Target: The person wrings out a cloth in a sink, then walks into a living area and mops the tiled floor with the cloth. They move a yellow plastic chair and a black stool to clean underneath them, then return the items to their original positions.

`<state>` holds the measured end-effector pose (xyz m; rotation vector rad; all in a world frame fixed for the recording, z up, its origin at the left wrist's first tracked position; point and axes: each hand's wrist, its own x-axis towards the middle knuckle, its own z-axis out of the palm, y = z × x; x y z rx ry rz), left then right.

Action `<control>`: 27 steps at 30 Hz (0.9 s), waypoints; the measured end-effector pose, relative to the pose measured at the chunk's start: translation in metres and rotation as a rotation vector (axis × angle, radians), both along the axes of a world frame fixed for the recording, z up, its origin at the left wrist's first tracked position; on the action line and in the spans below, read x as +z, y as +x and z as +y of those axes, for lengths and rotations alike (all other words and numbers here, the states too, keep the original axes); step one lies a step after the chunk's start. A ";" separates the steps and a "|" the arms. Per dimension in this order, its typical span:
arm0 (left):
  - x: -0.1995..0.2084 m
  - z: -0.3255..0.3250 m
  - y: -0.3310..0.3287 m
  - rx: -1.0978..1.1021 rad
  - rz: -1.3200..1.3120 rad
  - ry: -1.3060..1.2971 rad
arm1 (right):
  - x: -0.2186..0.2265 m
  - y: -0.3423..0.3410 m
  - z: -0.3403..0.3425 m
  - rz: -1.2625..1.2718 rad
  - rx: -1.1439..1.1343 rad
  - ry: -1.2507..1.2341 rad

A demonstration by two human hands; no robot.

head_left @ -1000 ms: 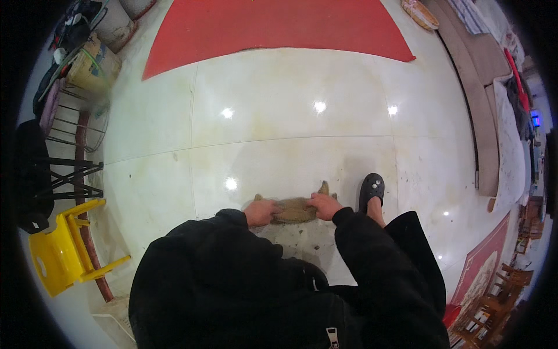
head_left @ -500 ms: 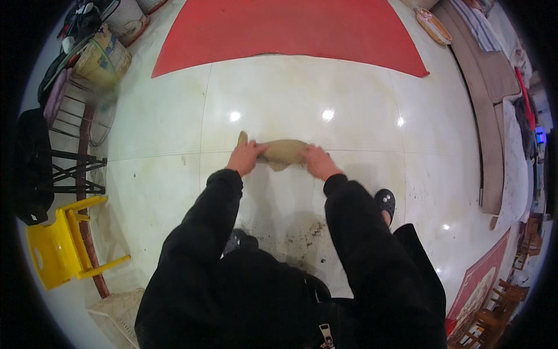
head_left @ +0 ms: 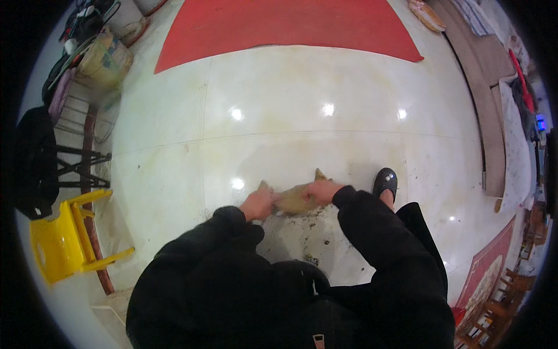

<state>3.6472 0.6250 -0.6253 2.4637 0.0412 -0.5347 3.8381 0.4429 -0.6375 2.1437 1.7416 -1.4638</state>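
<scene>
A tan cloth [head_left: 292, 201] is stretched and bunched between my two hands, above the pale tiled floor close to my body. Its left end is gripped by my left hand [head_left: 258, 203], with a small tip of cloth poking up past the fingers. At the other end my right hand [head_left: 322, 191] is closed on it, and a corner sticks up behind the knuckles. Just below the cloth lie scattered dark crumbs of dirt [head_left: 311, 259] on the tiles. My black sleeves cover both arms.
A red mat [head_left: 290, 26] lies ahead. To the left are a yellow plastic chair [head_left: 58, 247], a black folding stand [head_left: 84, 168] and a stained bucket [head_left: 104, 61]. A beige sofa [head_left: 479, 75] runs along the right. My dark clog [head_left: 385, 181] stands right of my hands.
Both hands have come back toward my body with the cloth, the right one ending slightly farther forward than the left. More of the cloth's right corner shows above the right hand.
</scene>
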 end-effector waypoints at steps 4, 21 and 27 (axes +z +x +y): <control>0.018 0.036 0.006 0.053 -0.122 0.069 | 0.009 0.031 0.020 -0.179 -0.156 0.410; -0.025 0.000 -0.038 0.143 -0.186 -0.114 | 0.002 -0.068 -0.033 -0.223 -0.254 0.299; 0.054 0.040 -0.016 0.255 -0.456 -0.442 | 0.153 -0.008 0.007 -0.061 -0.412 0.375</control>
